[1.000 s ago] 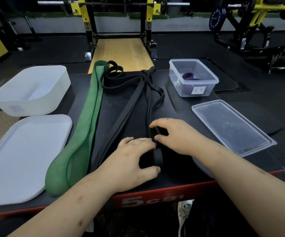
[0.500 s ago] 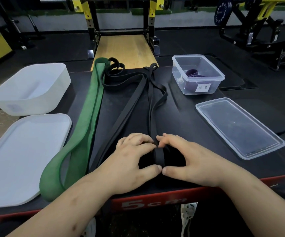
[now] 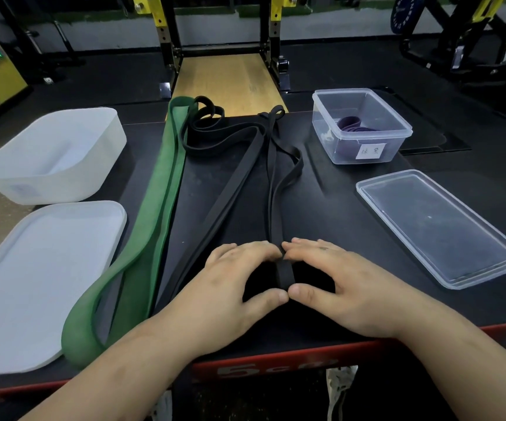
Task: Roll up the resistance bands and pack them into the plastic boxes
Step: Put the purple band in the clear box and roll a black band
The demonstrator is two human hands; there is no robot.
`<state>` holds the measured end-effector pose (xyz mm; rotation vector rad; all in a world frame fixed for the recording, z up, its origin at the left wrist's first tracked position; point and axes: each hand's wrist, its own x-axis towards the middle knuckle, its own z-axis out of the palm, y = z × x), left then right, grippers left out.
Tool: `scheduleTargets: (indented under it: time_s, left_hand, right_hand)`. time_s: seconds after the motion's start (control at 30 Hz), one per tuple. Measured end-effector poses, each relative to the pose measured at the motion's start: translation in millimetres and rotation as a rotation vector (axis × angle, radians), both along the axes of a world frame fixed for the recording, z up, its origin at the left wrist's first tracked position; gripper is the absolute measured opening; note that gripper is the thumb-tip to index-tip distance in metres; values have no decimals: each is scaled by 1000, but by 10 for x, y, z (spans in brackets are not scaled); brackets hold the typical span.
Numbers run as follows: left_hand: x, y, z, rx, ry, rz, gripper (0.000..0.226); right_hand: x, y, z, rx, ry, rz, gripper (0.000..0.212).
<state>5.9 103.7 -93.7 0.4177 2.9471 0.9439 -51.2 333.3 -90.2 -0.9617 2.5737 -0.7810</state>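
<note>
A person's left hand and right hand clamped their grip round a rolled black band near the counter edge marked "5cm"; a label on the clear box, seemingly handwritten, was unreadable.

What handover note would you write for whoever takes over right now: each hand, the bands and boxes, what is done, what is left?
Hands: the left hand and the right hand both pinch the started roll at the near end of the narrow black band; the remainder trails across the table.
Unrolled: the green band and the other black bands.
Boxes: the clear box, far right, holds a purple band, clear lid beside it; the white box, far left, shows nothing inside, white lid in front.
Done: purple band packed, one roll begun.
Left: finish this roll, roll the others, pack them.
</note>
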Motion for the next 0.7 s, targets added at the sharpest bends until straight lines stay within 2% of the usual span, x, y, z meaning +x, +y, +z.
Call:
scheduleTargets:
  time_s: [0.17, 0.4, 0.53, 0.7]
  left_hand:
    - [-8, 45, -11, -65, 24, -27, 73]
    - [-40, 46, -52, -9, 50, 11, 68]
    - [-64, 28, -48, 12, 53, 19, 66]
    - [-93, 18, -50, 27, 50, 16, 65]
  right_hand:
    - [0, -34, -23, -11, 32, -19, 56]
    - [-31, 16, -34, 10, -28, -27, 65]
    - [-16, 1, -8, -34, -70, -59, 59]
    - [-15, -8, 4, -15, -62, -48, 66]
